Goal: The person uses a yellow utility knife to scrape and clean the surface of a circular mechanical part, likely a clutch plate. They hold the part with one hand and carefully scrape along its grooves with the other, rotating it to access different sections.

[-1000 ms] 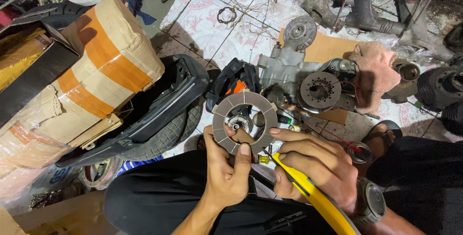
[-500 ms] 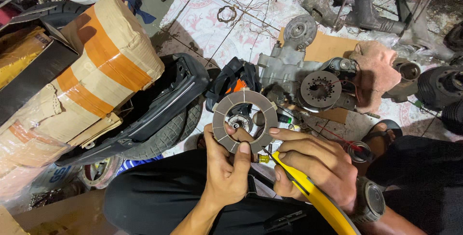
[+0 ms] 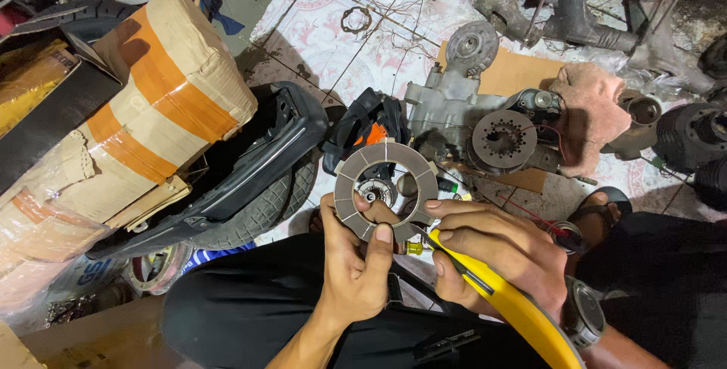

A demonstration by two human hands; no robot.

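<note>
Head view, looking down at a seated person's lap and a cluttered tiled floor. The left hand (image 3: 354, 263) grips a grey ring-shaped disc (image 3: 386, 189), fingers behind it and the thumb pressed on its lower rim, holding it upright in front of the knees. The disc's face is split into flat pads around an open centre.

The right hand (image 3: 496, 251) is closed around a yellow tool (image 3: 515, 308) that runs down toward the lower right. Its fingertips reach the disc's lower right edge, beside the left thumb. Whether the tool's tip touches the disc cannot be told. A watch (image 3: 583, 316) sits on the right wrist.

Behind the disc lies a grey engine block (image 3: 454, 107) on cardboard (image 3: 515, 73), with a round perforated hub (image 3: 502, 139) on it and a pink rag (image 3: 594, 111) just beside. To the left, a black plastic panel (image 3: 250, 164) rests on a tyre (image 3: 280, 195), next to a carton wrapped in orange tape (image 3: 151, 104). A sandal (image 3: 602, 206) lies on the floor to the right.
</note>
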